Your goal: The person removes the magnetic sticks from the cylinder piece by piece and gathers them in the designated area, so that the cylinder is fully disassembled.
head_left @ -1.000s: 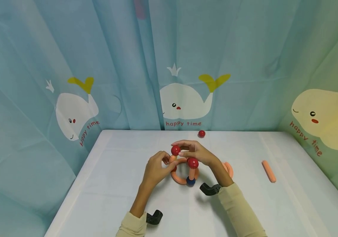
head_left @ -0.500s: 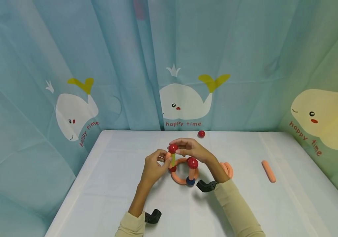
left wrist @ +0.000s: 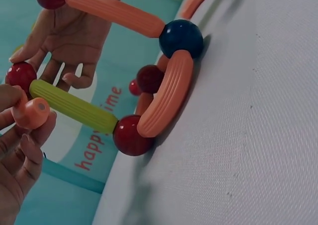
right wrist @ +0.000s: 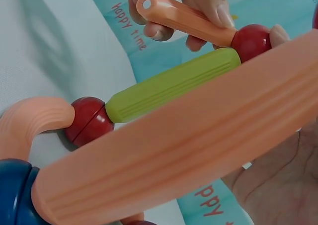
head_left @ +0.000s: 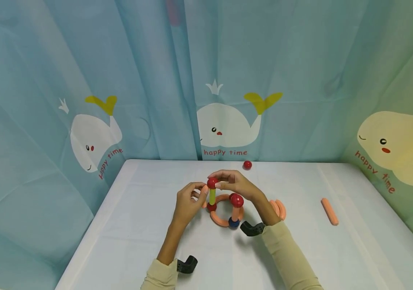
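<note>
My left hand (head_left: 187, 203) pinches an orange magnetic stick (right wrist: 186, 17), one end of which meets a red ball (right wrist: 252, 42). That ball tops an upright green stick (head_left: 212, 197), and my right hand (head_left: 238, 184) holds the ball between thumb and fingers. Below, the green stick stands on another red ball (left wrist: 133, 135). This lower ball is part of a ring of curved orange sticks (left wrist: 169, 96) lying on the table. On the ring's near right, a blue ball (head_left: 233, 223) carries an upright orange stick (head_left: 235, 213) with a red ball (head_left: 237, 200) on top.
Near the table's far edge lies a loose red ball (head_left: 247, 165). Curved orange sticks (head_left: 281, 209) rest right of the ring, partly behind the right forearm. Farther right is a straight orange stick (head_left: 329, 211). A blue curtain (head_left: 155, 80) hangs behind the white table (head_left: 126, 237).
The orange stick in my left hand has shifted left, uncovering the green stick behind it. My right hand and the red ball it holds have moved slightly left.
</note>
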{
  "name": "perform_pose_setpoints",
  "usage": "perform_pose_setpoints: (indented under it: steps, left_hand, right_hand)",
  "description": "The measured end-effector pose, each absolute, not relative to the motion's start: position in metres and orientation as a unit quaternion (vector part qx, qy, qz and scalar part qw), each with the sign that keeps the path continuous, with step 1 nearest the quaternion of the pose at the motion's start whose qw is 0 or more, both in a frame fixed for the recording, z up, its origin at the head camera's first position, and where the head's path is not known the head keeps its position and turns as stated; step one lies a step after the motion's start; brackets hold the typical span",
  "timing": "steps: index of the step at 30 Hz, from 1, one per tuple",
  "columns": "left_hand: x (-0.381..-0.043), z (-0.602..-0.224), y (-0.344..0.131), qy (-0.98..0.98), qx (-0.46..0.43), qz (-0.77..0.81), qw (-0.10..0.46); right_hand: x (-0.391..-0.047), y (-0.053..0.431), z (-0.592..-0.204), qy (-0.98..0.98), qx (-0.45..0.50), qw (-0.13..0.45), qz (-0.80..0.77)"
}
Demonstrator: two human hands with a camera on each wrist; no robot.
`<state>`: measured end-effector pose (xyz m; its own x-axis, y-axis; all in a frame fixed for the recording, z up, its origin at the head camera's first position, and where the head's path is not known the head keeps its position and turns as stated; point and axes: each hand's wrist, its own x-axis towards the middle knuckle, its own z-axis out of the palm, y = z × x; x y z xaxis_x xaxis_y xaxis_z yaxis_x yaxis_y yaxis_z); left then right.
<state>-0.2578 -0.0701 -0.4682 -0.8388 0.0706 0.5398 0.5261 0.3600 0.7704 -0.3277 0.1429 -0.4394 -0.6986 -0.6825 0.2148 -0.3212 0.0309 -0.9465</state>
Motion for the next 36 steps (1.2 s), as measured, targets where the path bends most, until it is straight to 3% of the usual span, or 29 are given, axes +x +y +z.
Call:
perform_pose_setpoints:
  steps: [22,31,36]
  left_hand:
    - [-0.259,-0.471,-0.071,-0.804,-0.192,-0.516,0.225]
    - [-0.258,-0.471,-0.079,-0.807,-0.163,-0.517,0.233]
    - [-0.261,-0.471,-0.084,-0.826,-0.116,-0.510,0.211]
  right_hand:
    - [-0.328,0.148,-0.443,0.698,-0.373,0.135,-0.595]
    - [-0.325,0.150,-0.442,0.695,-0.379,0.132,-0.596]
    - [-0.327,0.148,-0.440,0.704,-0.367,0.138,-0.593]
